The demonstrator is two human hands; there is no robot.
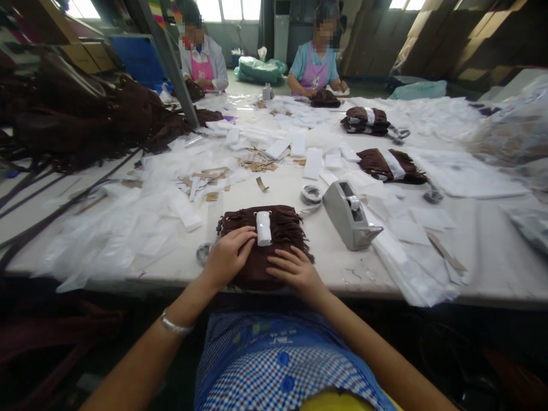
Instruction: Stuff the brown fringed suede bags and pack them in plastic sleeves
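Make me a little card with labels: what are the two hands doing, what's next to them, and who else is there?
Left hand: rests on the brown fringed bag, fingertips at its white paper wrap
Right hand: lies flat on the bag's near edge
Beside the bag: grey tape dispenser and tape roll, to the right
Table: white, strewn with plastic sleeves and paper slips
Further off: two more wrapped fringed bags
Other people: two sit at the far end

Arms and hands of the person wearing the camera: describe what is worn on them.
Both arms are bare, with no sleeves in view. The left hand and right hand wear no gloves. A thin silver bracelet circles the left wrist.
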